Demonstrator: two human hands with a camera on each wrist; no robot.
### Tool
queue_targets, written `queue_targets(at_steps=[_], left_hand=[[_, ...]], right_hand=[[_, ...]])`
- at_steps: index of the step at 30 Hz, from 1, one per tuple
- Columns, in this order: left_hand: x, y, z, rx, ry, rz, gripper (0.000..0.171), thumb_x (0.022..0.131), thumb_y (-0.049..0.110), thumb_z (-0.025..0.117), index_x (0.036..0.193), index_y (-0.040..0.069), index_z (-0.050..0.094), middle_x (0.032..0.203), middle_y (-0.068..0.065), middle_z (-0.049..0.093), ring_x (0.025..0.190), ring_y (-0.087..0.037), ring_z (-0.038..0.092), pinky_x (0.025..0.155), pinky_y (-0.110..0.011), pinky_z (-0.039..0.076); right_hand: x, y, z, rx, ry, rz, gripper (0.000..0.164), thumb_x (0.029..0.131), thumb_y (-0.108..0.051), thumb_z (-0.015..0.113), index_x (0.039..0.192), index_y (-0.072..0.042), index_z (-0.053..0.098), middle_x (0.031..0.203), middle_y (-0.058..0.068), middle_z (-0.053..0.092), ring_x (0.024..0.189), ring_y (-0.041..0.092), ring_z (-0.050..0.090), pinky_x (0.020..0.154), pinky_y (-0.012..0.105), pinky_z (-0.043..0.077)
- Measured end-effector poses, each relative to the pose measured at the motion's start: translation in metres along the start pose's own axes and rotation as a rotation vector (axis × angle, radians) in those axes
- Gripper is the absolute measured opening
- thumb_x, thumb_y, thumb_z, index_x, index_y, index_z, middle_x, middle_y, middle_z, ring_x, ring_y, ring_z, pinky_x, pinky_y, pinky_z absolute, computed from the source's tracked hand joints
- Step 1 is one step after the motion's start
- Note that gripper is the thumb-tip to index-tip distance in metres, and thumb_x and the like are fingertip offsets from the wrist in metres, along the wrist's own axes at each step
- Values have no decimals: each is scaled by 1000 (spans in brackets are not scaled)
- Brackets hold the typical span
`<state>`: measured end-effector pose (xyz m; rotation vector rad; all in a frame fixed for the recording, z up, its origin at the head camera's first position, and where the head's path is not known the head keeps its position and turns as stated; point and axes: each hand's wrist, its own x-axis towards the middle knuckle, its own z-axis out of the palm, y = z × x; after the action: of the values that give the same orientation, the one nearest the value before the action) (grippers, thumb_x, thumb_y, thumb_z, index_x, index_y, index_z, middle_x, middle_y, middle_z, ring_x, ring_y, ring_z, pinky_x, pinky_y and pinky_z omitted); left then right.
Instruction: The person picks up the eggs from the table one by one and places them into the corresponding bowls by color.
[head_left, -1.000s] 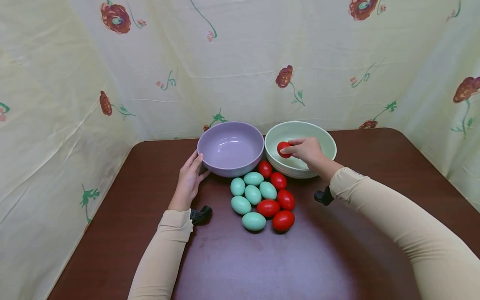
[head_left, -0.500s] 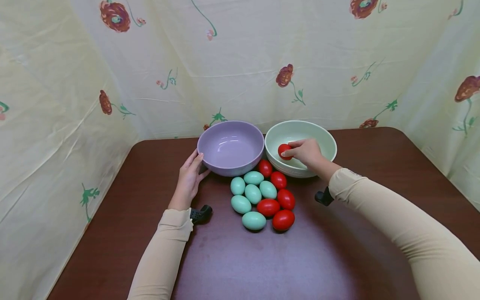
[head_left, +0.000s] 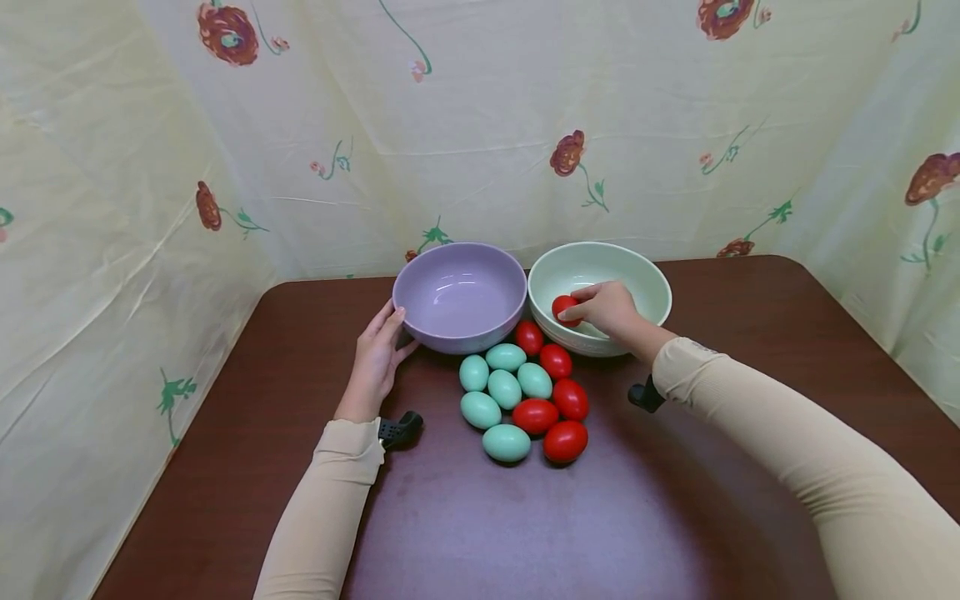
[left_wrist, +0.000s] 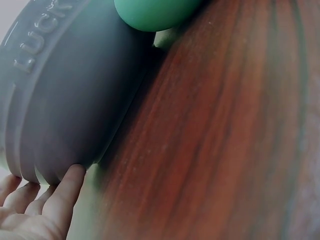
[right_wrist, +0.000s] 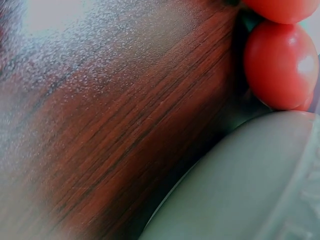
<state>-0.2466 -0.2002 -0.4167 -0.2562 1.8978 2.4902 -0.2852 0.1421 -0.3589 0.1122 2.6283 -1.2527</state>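
Purple bowl (head_left: 460, 302), red egg (head_left: 564, 310), floral cloth (head_left: 480, 125)

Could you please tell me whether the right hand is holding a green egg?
No, in the head view the right hand pinches a red egg, while the green eggs lie on the table.

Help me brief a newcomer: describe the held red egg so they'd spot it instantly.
On the table, find the pale green bowl, right of the purple bowl. Framed by its rim, the right hand pinches the red egg; the other visible red eggs lie on the table.
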Motion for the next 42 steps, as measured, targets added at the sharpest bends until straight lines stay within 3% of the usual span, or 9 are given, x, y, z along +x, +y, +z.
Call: queue_targets(at_steps=[8, 30, 42], left_hand=[[0, 0, 0, -2, 3, -7, 61, 101, 34, 58, 156, 23, 34, 162, 3, 33, 149, -12, 33, 114, -50, 40], [0, -1, -1, 14, 1, -1, 61, 100, 36, 58, 156, 23, 35, 162, 3, 34, 148, -12, 35, 113, -50, 41], [0, -1, -1, 0, -5, -1, 61, 101, 35, 58, 156, 23, 34, 162, 3, 33, 149, -12, 34, 113, -51, 41]], right_hand=[[0, 0, 0, -63, -10, -26, 50, 89, -23, 73, 135, -5, 61, 140, 18, 59, 126, 30, 45, 86, 27, 42], [0, -2, 2, -96, -44, -5, 51, 90, -22, 73, 136, -3, 60, 141, 18, 58, 131, 32, 43, 97, 34, 45], [0, -2, 2, -105, -49, -9, 49, 89, -21, 73, 133, -2, 62, 137, 18, 61, 128, 31, 45, 92, 32, 46]])
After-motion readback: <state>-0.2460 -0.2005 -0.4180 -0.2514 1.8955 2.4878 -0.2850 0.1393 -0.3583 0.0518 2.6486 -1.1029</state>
